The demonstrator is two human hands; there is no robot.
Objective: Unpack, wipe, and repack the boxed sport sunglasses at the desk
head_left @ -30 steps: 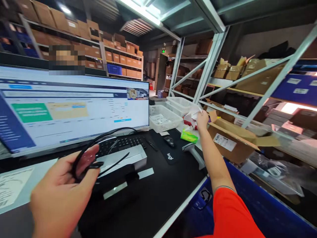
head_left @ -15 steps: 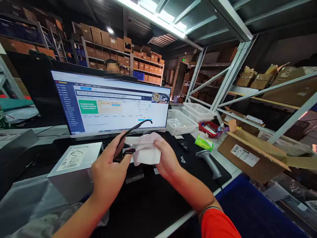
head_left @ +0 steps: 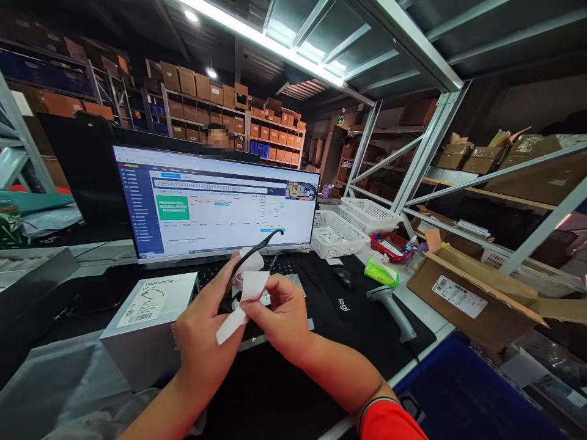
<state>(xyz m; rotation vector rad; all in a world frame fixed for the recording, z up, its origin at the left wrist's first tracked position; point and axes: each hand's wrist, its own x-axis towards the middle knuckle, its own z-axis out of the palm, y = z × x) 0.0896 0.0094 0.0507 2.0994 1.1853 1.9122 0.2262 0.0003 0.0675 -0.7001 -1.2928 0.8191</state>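
Note:
My left hand (head_left: 206, 330) grips a pair of black glasses (head_left: 257, 247) in front of the monitor (head_left: 215, 205), one temple arm sticking up to the right. My right hand (head_left: 279, 318) pinches a white tissue (head_left: 245, 296) folded against the glasses' lens. Both hands meet above the black desk mat (head_left: 293, 373), just in front of the keyboard (head_left: 284, 266).
A grey product box (head_left: 147, 324) stands at my left. To the right lie a mouse (head_left: 343, 278), a green tissue pack (head_left: 381, 273), a barcode scanner (head_left: 394, 305), white baskets (head_left: 337, 232) and an open cardboard box (head_left: 468, 299). Metal shelving rises on the right.
My right hand came back from the far right with the tissue and brought it to the glasses; the tissue is now folded smaller around the lens. The view turned left.

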